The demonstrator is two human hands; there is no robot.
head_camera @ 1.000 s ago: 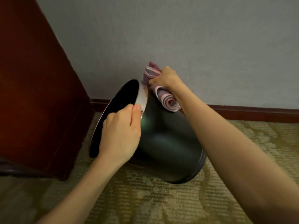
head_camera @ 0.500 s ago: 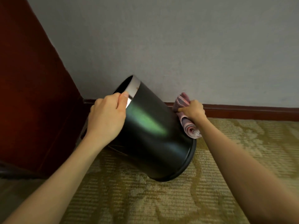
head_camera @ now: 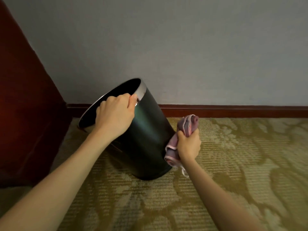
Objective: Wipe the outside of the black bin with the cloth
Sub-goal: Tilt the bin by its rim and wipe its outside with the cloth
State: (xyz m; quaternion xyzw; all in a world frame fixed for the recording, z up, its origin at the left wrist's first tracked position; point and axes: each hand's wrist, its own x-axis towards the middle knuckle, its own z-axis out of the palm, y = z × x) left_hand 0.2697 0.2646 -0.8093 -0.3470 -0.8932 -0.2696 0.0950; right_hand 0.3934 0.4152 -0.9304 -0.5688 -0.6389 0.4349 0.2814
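The black bin point(head_camera: 146, 140), round with a silver band at its rim, stands tilted to the left on the carpet, its mouth facing up and left. My left hand point(head_camera: 115, 115) grips the rim at the top. My right hand point(head_camera: 188, 144) is closed around a bunched pink cloth point(head_camera: 188, 124). The cloth's lower end touches the bin's right side, low down near the base. The far side of the bin is hidden.
A dark red wooden cabinet point(head_camera: 28, 105) stands close on the left of the bin. A grey wall point(head_camera: 183, 47) with a dark red skirting board point(head_camera: 233, 110) runs behind. Patterned olive carpet point(head_camera: 233, 164) covers the floor to the right and in front.
My right hand has drawn the cloth down the bin's right side, from near the rim to near the base. The bin has come more upright under my left hand.
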